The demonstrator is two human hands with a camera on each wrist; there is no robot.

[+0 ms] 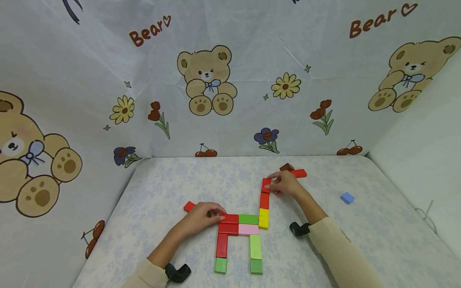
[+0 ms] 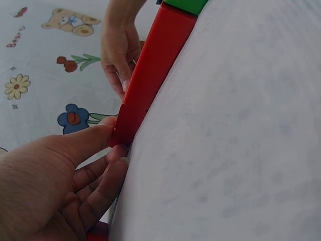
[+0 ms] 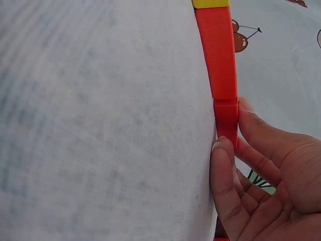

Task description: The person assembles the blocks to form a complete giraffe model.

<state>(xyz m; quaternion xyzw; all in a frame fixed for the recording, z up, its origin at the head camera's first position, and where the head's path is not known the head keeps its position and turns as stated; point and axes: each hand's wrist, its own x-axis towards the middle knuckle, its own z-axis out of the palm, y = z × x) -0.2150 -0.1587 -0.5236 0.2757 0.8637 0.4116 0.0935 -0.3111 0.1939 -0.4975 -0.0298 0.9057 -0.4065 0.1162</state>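
Observation:
Flat colored blocks lie end to end and side by side on the table. My left hand (image 1: 201,218) pinches the left end of a red block (image 1: 230,218) in the middle rows, beside a green block (image 1: 248,219) and above a pink block (image 1: 248,229). Farther back, my right hand (image 1: 286,184) holds the top red block (image 1: 266,185) of a column between thumb and fingers. Under it come another red block (image 1: 264,201) and a yellow block (image 1: 263,219). In the right wrist view, thumb and fingertips touch opposite sides of that top red block (image 3: 226,120).
A brown block (image 1: 287,167) and a red block (image 1: 299,173) lie behind my right hand. One blue block (image 1: 347,198) sits at right. Another red block (image 1: 189,206) is partly hidden behind my left hand. Two legs of red and green blocks (image 1: 256,247) extend toward me.

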